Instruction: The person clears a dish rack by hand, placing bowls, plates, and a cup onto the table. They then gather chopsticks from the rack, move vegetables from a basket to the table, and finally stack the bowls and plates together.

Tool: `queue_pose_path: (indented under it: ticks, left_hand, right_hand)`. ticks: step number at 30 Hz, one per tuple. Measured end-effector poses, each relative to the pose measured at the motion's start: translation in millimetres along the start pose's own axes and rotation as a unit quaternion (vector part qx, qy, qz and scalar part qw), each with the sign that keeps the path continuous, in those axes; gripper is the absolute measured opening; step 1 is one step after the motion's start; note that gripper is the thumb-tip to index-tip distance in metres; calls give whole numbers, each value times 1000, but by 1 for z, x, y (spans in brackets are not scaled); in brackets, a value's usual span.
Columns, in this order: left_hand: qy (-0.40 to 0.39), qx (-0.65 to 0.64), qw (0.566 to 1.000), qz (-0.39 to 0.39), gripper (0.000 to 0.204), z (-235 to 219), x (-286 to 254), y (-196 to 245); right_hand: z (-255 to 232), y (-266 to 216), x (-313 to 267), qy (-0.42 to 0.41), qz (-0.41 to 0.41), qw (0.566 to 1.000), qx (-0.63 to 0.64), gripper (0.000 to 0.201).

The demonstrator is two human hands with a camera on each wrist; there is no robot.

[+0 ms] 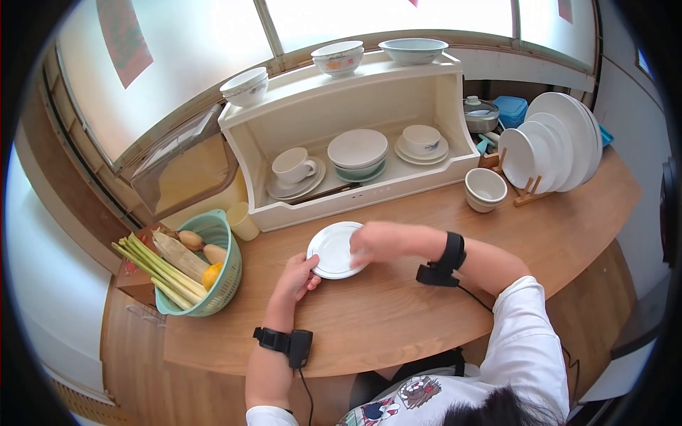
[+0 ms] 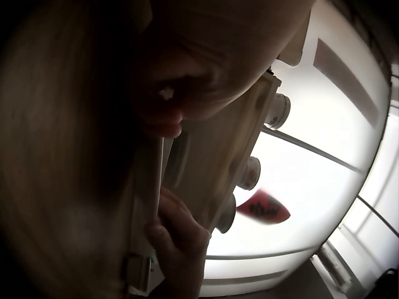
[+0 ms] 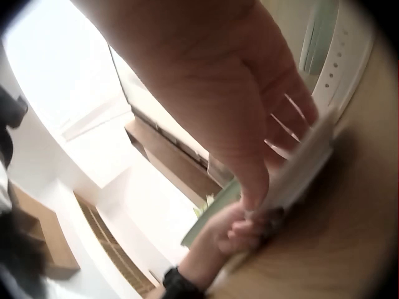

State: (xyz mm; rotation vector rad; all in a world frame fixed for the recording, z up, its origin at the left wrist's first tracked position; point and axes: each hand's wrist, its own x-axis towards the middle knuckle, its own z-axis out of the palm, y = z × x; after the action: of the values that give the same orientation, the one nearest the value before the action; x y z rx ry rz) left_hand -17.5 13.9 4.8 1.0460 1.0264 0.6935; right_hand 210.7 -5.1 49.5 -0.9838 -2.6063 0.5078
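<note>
A small round white plate [image 1: 332, 248] with a doubled rim lies low over the wooden table. My left hand [image 1: 298, 275] holds it at its left edge, thumb on top of the rim and fingers below. My right hand [image 1: 374, 243] is over the plate's right part and blurred. In the right wrist view, the right hand's fingers [image 3: 293, 115] reach out loosely across the blurred plate [image 3: 296, 168], with the thumb near its close edge. From the left wrist, the plate shows edge-on as a pale strip [image 2: 149, 187], the right hand [image 2: 181, 240] at its far end.
A green basket [image 1: 232, 280] of vegetables stands left, beside a yellow cup [image 1: 243, 221]. Behind the plate is a white shelf [image 1: 341, 207] with cups, bowls and saucers. Small stacked bowls [image 1: 485, 188] and a wooden rack of upright plates [image 1: 561, 142] stand on the right.
</note>
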Motion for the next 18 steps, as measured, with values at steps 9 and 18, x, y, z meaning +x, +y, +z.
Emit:
queue_pose_path:
  ticks: [9,18]
  left_hand:
    - [20,67,997,22,18,2,1,-4]
    - [53,69,996,17,27,6,-1,0]
  right_hand:
    - [-27,114,49,443,79,860,-240,22]
    - [-24,130,59,292,219,890,-274,9]
